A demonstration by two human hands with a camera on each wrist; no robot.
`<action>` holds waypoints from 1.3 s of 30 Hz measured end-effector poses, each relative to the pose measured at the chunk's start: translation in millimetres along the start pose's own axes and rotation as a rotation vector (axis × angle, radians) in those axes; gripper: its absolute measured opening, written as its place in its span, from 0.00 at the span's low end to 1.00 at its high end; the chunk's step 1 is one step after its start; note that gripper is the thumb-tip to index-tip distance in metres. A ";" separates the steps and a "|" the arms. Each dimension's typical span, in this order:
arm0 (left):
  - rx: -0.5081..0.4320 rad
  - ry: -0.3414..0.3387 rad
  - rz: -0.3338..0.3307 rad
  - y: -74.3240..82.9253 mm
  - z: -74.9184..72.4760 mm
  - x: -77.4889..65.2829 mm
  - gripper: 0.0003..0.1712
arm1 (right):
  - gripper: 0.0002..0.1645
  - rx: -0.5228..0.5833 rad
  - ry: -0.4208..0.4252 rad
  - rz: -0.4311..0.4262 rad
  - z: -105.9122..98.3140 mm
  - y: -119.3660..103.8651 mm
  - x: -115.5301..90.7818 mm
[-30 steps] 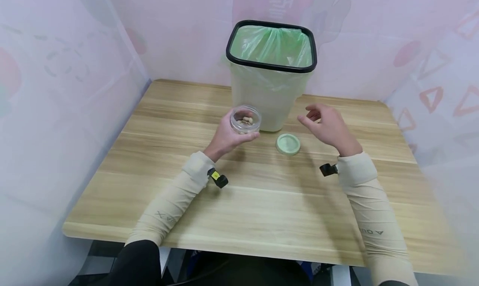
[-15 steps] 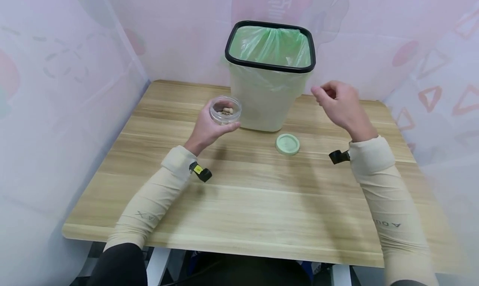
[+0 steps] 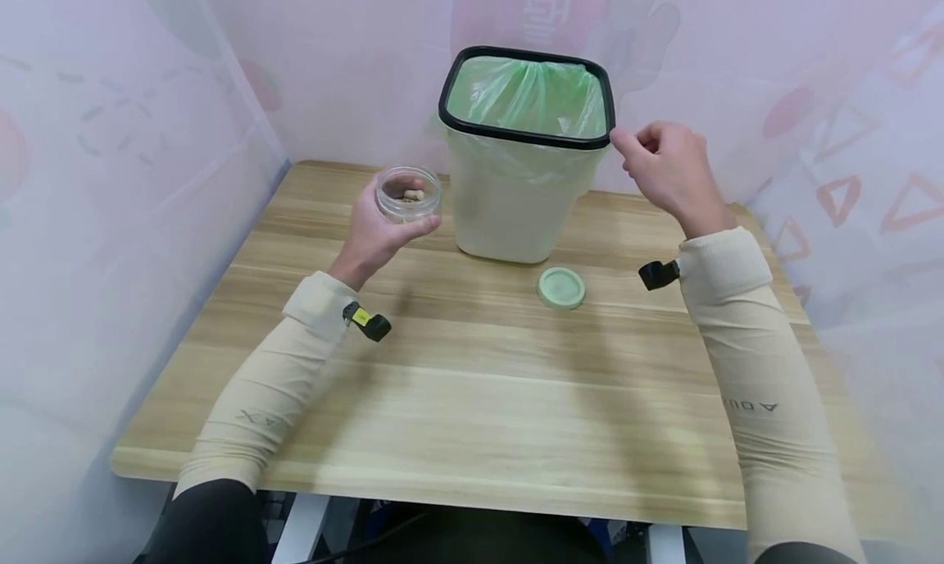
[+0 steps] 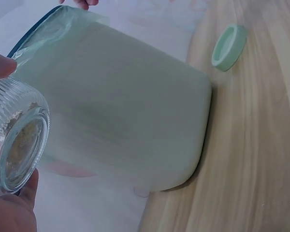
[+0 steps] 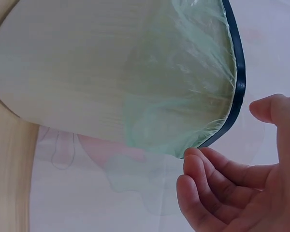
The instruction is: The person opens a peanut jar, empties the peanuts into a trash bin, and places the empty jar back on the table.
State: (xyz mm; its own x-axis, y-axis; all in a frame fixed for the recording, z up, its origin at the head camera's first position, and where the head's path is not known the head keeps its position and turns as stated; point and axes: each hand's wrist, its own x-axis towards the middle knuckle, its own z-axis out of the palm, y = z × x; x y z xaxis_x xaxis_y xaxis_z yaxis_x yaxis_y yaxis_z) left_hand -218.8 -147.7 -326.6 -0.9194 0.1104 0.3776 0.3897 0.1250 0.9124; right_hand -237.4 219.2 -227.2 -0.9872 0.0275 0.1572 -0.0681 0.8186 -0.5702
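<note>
My left hand (image 3: 374, 232) grips a clear, lidless jar (image 3: 408, 210) left of the trash can. A few small light-brown pieces (image 3: 415, 195) lie inside it. In the left wrist view the ribbed side and round base of the jar (image 4: 24, 150) face the camera, thumb and fingers around it. My right hand (image 3: 667, 170) is at the right front corner of the trash can's black rim (image 3: 527, 138). From the right wrist, the fingers of that hand (image 5: 232, 188) look loosely bent, thumb apart from them, nothing between. Whether a fingertip touches the rim cannot be told.
A pale trash can (image 3: 516, 203) with a green plastic liner (image 3: 527, 97) stands at the back of the wooden table (image 3: 472, 408). The round green lid (image 3: 561, 288) lies on the table in front of it. Printed cloth walls (image 3: 354, 64) enclose the back and sides.
Holding the jar, my left hand has moved left and slightly back, away from the trash can. My right hand has risen and gone back toward the rim. The lid stays put.
</note>
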 end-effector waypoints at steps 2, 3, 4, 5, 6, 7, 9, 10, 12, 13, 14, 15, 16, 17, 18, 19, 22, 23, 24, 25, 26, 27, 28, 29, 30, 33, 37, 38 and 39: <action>0.016 0.011 0.000 2.5 -3.8 3.3 0.37 | 0.36 -0.019 0.004 0.012 -2.1 -3.9 5.1; 0.023 0.017 -0.001 3.8 -5.6 5.1 0.37 | 0.36 -0.032 0.002 0.017 -3.5 -5.6 7.9; 0.027 0.023 -0.002 5.2 -7.4 7.1 0.37 | 0.36 -0.046 -0.004 0.024 -5.0 -7.3 10.7; 0.033 0.030 -0.004 6.6 -9.1 9.3 0.36 | 0.37 -0.067 -0.015 0.032 -6.8 -8.8 13.6; 0.042 0.036 -0.003 7.9 -10.6 11.5 0.36 | 0.37 -0.090 -0.025 0.038 -8.8 -9.8 16.4; 0.047 0.042 -0.003 9.2 -12.0 13.9 0.36 | 0.37 -0.111 -0.037 0.044 -10.8 -10.6 19.2; 0.053 0.050 -0.002 11.7 -14.5 18.8 0.35 | 0.37 -0.150 -0.061 0.059 -14.7 -11.1 24.6; 0.060 0.052 -0.003 12.5 -15.4 21.4 0.35 | 0.37 -0.167 -0.068 0.065 -16.6 -11.1 27.1; 0.069 0.055 -0.010 14.8 -16.4 26.7 0.35 | 0.37 -0.191 -0.077 0.074 -20.0 -10.9 31.9; 0.070 0.055 -0.016 16.2 -17.0 29.2 0.36 | 0.37 -0.198 -0.081 0.078 -21.3 -11.2 33.9; 0.068 0.056 -0.021 16.5 -17.8 32.2 0.36 | 0.37 -0.206 -0.085 0.082 -22.3 -11.9 36.0; 0.069 0.058 -0.026 14.3 -18.9 36.3 0.36 | 0.38 -0.212 -0.091 0.088 -23.3 -12.8 38.2; 0.069 0.062 -0.031 12.2 -20.1 40.4 0.36 | 0.38 -0.217 -0.096 0.094 -24.1 -14.0 40.1; 0.068 0.064 -0.037 10.6 -21.2 44.4 0.36 | 0.38 -0.223 -0.102 0.105 -24.8 -15.3 42.0; 0.074 0.065 -0.041 8.7 -22.4 48.5 0.36 | 0.38 -0.226 -0.110 0.115 -25.4 -16.4 44.0; 0.074 0.066 -0.045 7.0 -23.5 52.5 0.36 | 0.38 -0.232 -0.115 0.127 -25.8 -17.6 45.8; 0.069 0.076 -0.044 5.9 -25.7 63.1 0.36 | 0.36 -0.236 -0.121 0.154 -26.1 -20.6 50.7; 0.062 0.080 -0.042 7.4 -26.2 65.4 0.36 | 0.36 -0.234 -0.122 0.162 -25.8 -21.5 52.4; 0.057 0.085 -0.038 8.9 -26.9 67.5 0.36 | 0.35 -0.231 -0.123 0.165 -25.1 -22.5 54.1; 0.051 0.090 -0.037 10.4 -27.6 69.5 0.36 | 0.35 -0.232 -0.122 0.166 -24.3 -23.8 55.2; 0.049 0.096 -0.035 12.0 -28.2 71.4 0.36 | 0.34 -0.227 -0.130 0.167 -23.2 -24.8 56.6; 0.054 0.102 -0.036 13.3 -29.0 73.2 0.36 | 0.34 -0.226 -0.137 0.168 -22.0 -25.9 57.9; 0.061 0.106 -0.038 14.5 -29.6 74.8 0.36 | 0.34 -0.223 -0.143 0.171 -20.5 -26.9 59.1; 0.072 0.110 -0.042 15.8 -30.1 76.3 0.36 | 0.34 -0.224 -0.150 0.170 -19.1 -27.9 60.0; 0.085 0.113 -0.048 17.0 -30.6 77.8 0.36 | 0.34 -0.226 -0.153 0.168 -17.7 -29.0 60.6; 0.098 0.118 -0.052 20.1 -31.4 81.8 0.36 | 0.35 -0.241 -0.161 0.172 -13.0 -31.9 62.0; 0.085 0.124 -0.043 25.0 -32.8 86.5 0.36 | 0.36 -0.261 -0.164 0.180 -7.7 -35.5 63.3; 0.082 0.125 -0.043 26.6 -33.2 87.7 0.36 | 0.35 -0.270 -0.161 0.181 -7.0 -36.2 63.7; 0.083 0.129 -0.042 28.4 -33.6 88.9 0.36 | 0.34 -0.275 -0.161 0.182 -6.4 -36.6 64.1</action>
State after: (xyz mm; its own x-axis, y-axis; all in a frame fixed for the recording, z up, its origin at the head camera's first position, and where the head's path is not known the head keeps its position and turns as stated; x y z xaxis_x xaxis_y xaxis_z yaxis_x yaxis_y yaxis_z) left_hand -291.2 -167.5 -261.8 -0.9322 -0.0236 0.3612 0.3488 0.2087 0.9137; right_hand -297.3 194.7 -191.1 -0.9912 0.1137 -0.0683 0.1301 0.9329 -0.3357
